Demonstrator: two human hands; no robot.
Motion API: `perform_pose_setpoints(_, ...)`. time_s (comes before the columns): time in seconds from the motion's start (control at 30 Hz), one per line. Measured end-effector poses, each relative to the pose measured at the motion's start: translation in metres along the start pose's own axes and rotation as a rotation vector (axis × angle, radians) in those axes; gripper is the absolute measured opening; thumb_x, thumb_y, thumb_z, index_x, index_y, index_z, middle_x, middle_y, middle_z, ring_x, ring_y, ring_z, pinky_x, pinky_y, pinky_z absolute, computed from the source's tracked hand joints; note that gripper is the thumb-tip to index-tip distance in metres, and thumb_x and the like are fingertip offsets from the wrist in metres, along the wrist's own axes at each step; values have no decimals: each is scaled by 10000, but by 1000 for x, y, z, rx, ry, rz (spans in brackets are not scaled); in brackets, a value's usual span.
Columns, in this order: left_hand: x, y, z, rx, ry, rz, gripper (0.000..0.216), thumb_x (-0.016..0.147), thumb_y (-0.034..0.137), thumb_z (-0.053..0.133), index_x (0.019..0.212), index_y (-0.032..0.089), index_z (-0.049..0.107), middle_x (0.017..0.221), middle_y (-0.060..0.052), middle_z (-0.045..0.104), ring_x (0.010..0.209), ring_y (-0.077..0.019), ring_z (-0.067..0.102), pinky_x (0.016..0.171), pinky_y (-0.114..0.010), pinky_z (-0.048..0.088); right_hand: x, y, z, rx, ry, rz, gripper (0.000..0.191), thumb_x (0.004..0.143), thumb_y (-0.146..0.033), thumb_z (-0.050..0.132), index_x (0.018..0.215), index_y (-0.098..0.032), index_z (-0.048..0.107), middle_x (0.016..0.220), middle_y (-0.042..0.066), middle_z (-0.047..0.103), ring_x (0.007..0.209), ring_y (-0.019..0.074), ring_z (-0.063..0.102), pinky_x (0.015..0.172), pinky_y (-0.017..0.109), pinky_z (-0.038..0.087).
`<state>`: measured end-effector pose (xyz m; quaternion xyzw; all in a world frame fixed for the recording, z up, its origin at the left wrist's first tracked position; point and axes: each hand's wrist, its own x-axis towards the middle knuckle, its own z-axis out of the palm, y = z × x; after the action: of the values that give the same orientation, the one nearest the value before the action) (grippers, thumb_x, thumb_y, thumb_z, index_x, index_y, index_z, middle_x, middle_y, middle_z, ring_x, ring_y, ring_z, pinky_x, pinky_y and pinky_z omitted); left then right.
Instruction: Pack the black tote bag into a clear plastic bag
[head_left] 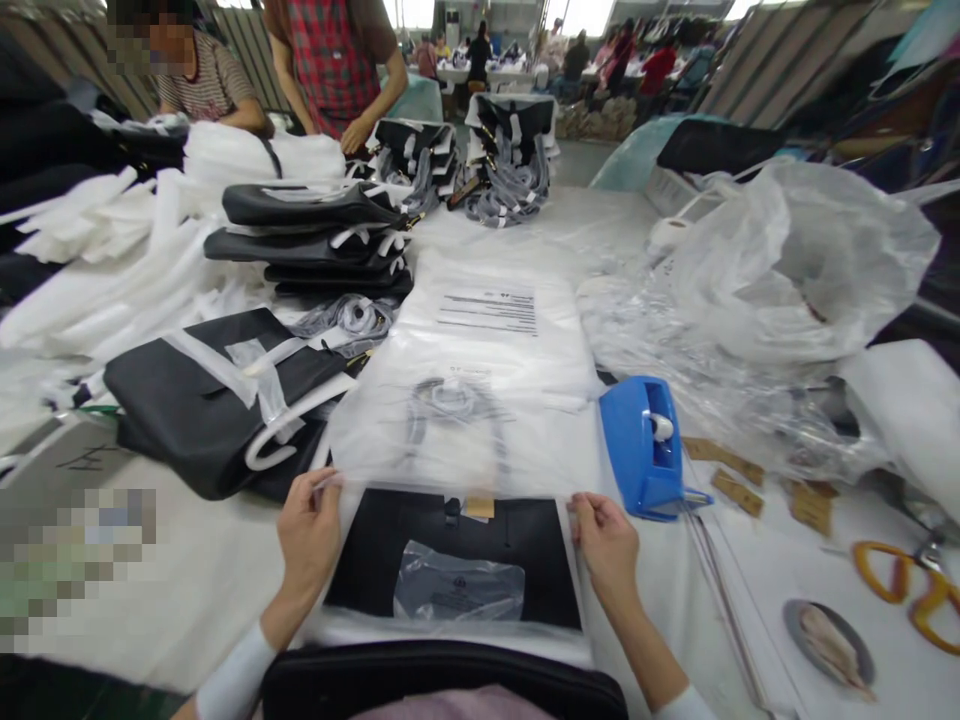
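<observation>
Left of your hands, a folded black bag lies bound with pale strips. Your left hand has thumb and fingertips pinched together on the left side of a clear plastic bag, near its close edge. Between your hands, straight in front of you on the table, lies the flat black bag, its far part under the film and its near face carrying a tan tag and a clear pouch. Your right hand pinches the plastic's right side the same way, just short of the blue tape dispenser.

Expect the plastic to be very light, limp and slippery, and easily creased or torn, so its side edges suit a fingertip pinch. The black bag is likely heavier, fairly stiff and smooth, and scuffs easily; take it by both sides, clear of the loose pouch.

On the left, your fingertips partly hide the film's edge. In the middle, the coiled grey strap blurs through the plastic, and you cannot tell which layer encloses it; the translucent strip along the near edge is equally unclear. At far right, the orange-handled scissors are cut off by the frame.
</observation>
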<state>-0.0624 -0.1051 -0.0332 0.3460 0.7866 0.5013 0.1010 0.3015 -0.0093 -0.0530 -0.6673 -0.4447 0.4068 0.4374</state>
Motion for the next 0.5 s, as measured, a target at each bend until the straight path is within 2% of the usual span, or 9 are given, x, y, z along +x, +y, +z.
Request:
perform_pose_setpoints(0.1, -5, 1, 5, -108, 100, 68, 232, 830, 408, 563, 917, 200, 617, 876, -12, 637, 786, -161, 595, 753, -282, 452, -3, 2, 5, 176, 36, 48, 465, 706, -665, 632, 781, -211, 560, 595, -44, 529, 457, 103, 388, 449, 242, 343)
perform_pose_setpoints(0.17, -9, -4, 2, -129, 109, 33, 219, 840, 410, 554, 913, 204, 575, 788, 10, 606, 682, -143, 573, 665, -262, 448, -6, 2, 2, 160, -29, 33, 468, 725, -671, 621, 772, -211, 554, 586, -51, 492, 508, 116, 419, 493, 242, 382)
perform_pose_setpoints(0.23, -14, -14, -6, -46, 60, 75, 202, 840, 419, 558, 851, 218, 545, 708, 23, 566, 621, -142, 537, 615, -262, 433, -7, -1, -5, 136, -152, 2, 456, 715, -650, 654, 782, -212, 548, 616, -42, 506, 564, 130, 452, 541, 248, 413)
perform_pose_setpoints(0.33, -19, -29, -22, 75, -126, 316, 247, 810, 414, 613, 678, 243, 494, 599, 23, 512, 594, -157, 497, 620, -283, 424, -10, -7, -16, 95, -295, -65, 403, 661, -527, 751, 785, -229, 509, 661, -35, 511, 608, 140, 467, 564, 247, 415)
perform_pose_setpoints(0.43, -18, -45, -36, 101, -373, 570, 318, 786, 315, 670, 564, 240, 455, 530, 21, 467, 552, -153, 447, 623, -290, 402, -17, -2, -25, -15, -186, -286, 346, 719, -361, 687, 620, -246, 376, 620, -35, 426, 597, 137, 425, 560, 249, 369)
perform_pose_setpoints(0.5, -17, -59, -42, 124, -502, 642, 324, 812, 234, 625, 538, 231, 452, 530, 13, 470, 559, -152, 448, 629, -284, 391, -26, 10, -30, -173, -80, -450, 369, 744, -278, 579, 545, -250, 270, 558, -38, 351, 550, 135, 374, 543, 263, 319)
